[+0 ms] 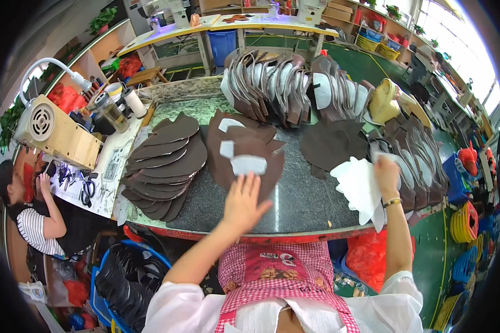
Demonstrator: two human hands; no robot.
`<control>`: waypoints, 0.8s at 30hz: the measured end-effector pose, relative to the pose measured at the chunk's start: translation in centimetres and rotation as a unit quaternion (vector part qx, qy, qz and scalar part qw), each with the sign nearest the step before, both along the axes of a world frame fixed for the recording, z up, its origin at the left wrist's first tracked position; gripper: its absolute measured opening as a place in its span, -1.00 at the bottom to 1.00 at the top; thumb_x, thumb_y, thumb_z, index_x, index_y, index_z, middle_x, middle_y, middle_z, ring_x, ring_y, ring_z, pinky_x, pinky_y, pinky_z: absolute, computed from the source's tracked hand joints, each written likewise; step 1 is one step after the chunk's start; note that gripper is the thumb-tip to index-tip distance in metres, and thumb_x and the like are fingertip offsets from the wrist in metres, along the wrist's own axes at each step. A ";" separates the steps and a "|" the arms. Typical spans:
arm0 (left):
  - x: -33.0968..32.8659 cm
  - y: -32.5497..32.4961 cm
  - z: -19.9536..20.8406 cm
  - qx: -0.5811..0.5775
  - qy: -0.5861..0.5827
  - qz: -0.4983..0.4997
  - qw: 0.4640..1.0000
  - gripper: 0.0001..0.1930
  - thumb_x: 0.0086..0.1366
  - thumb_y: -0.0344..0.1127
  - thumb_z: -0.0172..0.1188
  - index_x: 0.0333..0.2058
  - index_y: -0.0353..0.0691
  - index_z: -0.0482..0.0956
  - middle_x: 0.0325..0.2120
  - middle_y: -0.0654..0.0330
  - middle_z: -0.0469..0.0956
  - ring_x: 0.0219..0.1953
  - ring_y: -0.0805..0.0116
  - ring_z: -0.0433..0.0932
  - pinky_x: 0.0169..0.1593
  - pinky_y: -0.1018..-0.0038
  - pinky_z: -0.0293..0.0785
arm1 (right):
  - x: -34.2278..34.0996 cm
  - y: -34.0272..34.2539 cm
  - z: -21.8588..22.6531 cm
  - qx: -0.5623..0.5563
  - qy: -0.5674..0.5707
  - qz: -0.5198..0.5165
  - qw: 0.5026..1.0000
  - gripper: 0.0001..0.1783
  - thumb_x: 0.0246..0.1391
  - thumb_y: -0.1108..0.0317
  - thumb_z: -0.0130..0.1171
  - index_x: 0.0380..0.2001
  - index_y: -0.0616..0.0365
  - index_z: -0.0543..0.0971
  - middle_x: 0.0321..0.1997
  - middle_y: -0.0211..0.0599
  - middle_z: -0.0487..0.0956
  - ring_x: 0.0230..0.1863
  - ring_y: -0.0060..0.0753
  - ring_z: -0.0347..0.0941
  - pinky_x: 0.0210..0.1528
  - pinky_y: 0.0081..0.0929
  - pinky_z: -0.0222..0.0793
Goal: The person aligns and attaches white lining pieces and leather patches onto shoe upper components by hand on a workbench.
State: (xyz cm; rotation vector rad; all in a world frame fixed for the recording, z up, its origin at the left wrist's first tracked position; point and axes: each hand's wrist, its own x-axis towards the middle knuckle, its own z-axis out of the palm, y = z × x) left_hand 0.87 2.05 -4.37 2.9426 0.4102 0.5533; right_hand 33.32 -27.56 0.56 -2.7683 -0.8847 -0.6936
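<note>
over a brown piece (pixel 270 185) — the left hand (pixel 242 206) stretches palm-down

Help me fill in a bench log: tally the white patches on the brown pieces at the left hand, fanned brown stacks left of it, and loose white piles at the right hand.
White patches on brown pieces: 3
Fanned brown stack: 1
Loose white pile: 1
Total: 5

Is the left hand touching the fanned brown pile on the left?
Apart: the head view shows dark tabletop between the left hand and the fanned brown pile.
</note>
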 end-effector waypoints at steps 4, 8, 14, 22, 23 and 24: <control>-4.3 -7.6 1.8 -0.062 0.001 -0.011 0.998 -0.19 0.15 0.15 0.26 0.19 -0.37 0.34 0.17 -0.12 0.36 0.20 -0.11 0.35 0.24 0.10 0.26 | -3.9 2.3 3.1 0.557 0.116 0.102 0.816 -0.88 0.13 0.46 0.19 -0.27 0.24 0.53 -0.45 -0.36 0.59 -0.51 -0.52 0.50 -0.39 -0.56 0.45; -4.0 -3.5 4.0 -0.691 -0.120 -0.048 0.711 -0.52 0.26 -0.22 0.26 0.06 -0.41 0.46 -0.02 0.05 0.55 -0.01 0.37 0.53 0.04 0.44 0.44 | -18.4 9.4 3.2 0.500 0.596 0.211 0.591 -0.74 0.05 0.55 0.22 -0.16 0.27 0.49 -0.28 -0.28 0.60 -0.33 -0.48 0.56 -0.34 -0.48 0.59; -4.9 0.5 6.5 -0.591 -0.170 0.011 0.789 -0.86 0.26 -0.39 0.26 -0.26 -0.34 0.63 -0.30 0.21 0.65 -0.28 0.51 0.59 -0.17 0.55 0.48 | -21.8 11.2 1.1 0.408 0.692 0.243 0.544 -0.81 0.11 0.45 0.24 -0.20 0.28 0.57 -0.31 -0.22 0.65 -0.39 -0.46 0.60 -0.42 -0.61 0.51; -9.1 -1.1 7.2 -0.061 -0.277 -0.196 0.939 -0.77 -0.11 -0.40 0.33 -0.37 -0.13 0.71 -0.37 0.29 0.63 -0.31 0.31 0.58 -0.28 0.42 0.53 | -21.9 7.5 0.8 0.268 0.070 0.529 0.802 -0.77 -0.28 0.49 0.23 -0.41 0.23 0.55 -0.26 -0.19 0.63 -0.27 -0.21 0.60 -0.29 -0.40 0.55; -9.3 -1.2 7.3 -0.026 -0.279 -0.204 0.938 -0.77 -0.12 -0.36 0.34 -0.38 -0.14 0.71 -0.39 0.29 0.63 -0.31 0.30 0.58 -0.31 0.43 0.52 | -21.9 7.4 0.9 0.266 0.073 0.530 0.802 -0.77 -0.28 0.49 0.23 -0.41 0.23 0.55 -0.26 -0.19 0.63 -0.27 -0.21 0.60 -0.29 -0.40 0.55; -9.6 -1.2 7.1 -0.028 -0.278 -0.202 0.939 -0.77 -0.12 -0.36 0.34 -0.38 -0.14 0.71 -0.39 0.29 0.63 -0.31 0.30 0.58 -0.31 0.43 0.52 | -21.9 7.3 1.1 0.249 0.064 0.545 0.798 -0.78 -0.26 0.49 0.22 -0.41 0.24 0.55 -0.26 -0.19 0.63 -0.27 -0.21 0.60 -0.29 -0.40 0.56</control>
